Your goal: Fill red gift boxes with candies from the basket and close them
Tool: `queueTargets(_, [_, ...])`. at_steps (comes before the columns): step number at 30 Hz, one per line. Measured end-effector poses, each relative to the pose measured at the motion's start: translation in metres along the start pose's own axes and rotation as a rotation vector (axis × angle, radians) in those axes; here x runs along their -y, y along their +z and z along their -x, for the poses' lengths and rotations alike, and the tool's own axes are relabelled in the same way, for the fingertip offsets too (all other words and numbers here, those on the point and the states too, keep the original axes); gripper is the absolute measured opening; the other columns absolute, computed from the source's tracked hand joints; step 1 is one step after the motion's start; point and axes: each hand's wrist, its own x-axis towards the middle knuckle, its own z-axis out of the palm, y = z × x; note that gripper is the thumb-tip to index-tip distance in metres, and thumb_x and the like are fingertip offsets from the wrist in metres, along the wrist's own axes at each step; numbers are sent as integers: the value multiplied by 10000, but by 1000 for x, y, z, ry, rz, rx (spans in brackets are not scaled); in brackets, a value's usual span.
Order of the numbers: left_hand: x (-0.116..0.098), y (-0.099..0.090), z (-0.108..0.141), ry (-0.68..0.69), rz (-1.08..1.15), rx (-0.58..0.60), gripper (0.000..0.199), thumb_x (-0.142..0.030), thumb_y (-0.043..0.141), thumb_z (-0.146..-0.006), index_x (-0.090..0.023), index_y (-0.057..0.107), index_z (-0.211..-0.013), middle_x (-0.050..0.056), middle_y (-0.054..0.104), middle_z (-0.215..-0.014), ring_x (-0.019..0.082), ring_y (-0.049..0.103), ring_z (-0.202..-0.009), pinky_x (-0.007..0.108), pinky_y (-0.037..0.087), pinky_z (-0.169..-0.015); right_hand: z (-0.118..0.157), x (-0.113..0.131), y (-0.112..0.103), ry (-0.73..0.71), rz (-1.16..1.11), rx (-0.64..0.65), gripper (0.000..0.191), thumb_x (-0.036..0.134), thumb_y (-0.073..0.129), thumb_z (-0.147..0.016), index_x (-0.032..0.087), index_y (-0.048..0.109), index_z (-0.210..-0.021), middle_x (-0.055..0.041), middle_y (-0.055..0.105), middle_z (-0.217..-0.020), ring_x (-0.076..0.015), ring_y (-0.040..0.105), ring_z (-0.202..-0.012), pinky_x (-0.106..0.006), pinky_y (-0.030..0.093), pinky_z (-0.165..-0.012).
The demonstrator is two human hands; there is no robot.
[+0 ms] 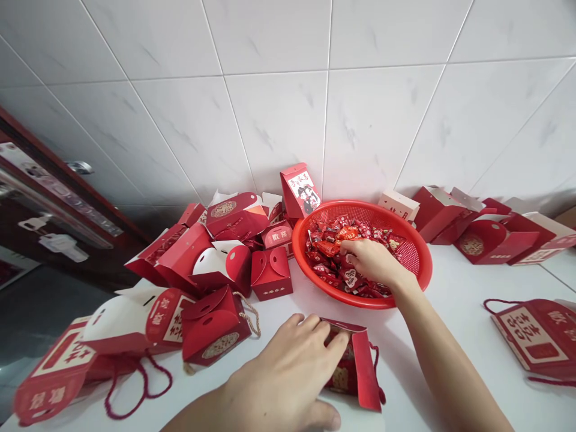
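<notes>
A red plastic basket (418,285) holds many red wrapped candies (326,273). My right hand (366,261) reaches into it, fingers bent down among the candies near an orange-red one; whether it grips one is hidden. In front of the basket lies an open red box (366,372) with a dark red cord and wrapped pieces inside. My left hand (297,360) rests over this box's left side, its fingers spread across the edge and the thumb low at the front.
Several red gift boxes (220,330) crowd the left of the white table (405,384). More boxes (495,240) line the wall at right. A flat red box (535,336) lies at far right. Keys (63,243) hang on a dark door at left.
</notes>
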Motion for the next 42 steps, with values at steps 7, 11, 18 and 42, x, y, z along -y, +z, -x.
queueTargets(7, [-3, -2, -1, -12, -3, 20, 734, -440, 807, -820, -153, 553, -1446, 161, 627, -1410, 359, 551, -1310, 468, 392, -1139, -2, -17, 1, -78, -331, -60, 304, 7, 504, -855, 205, 700, -976, -45, 768, -1024, -212, 698, -955, -271, 473, -812])
queueTargets(11, [-3, -5, -2, -8, -2, 51, 716, -417, 804, -829, -145, 554, -1442, 166, 620, -1418, 362, 540, -1331, 476, 398, -1139, -4, -22, 2, -92, -422, -113, 334, -7, 517, -836, 205, 715, -1002, -46, 774, -1075, -218, 705, -1015, -288, 499, -871])
queueTargets(18, [-3, -4, 0, -14, -6, 20, 711, -405, 816, -817, -166, 562, -1437, 153, 630, -1409, 347, 550, -1325, 449, 387, -1149, 0, -26, -5, 3, -291, -14, 380, -11, 506, -816, 190, 762, -1011, -55, 790, -1054, -242, 713, -988, -293, 514, -836])
queueTargets(42, [-2, -2, 0, 16, -28, 9, 631, -410, 816, -818, -189, 590, -1364, 126, 632, -1359, 333, 563, -1264, 412, 403, -1073, -18, 39, 2, -214, 8, 324, 327, 11, 465, -891, 134, 695, -1089, -163, 757, -1101, -285, 739, -948, -310, 491, -726])
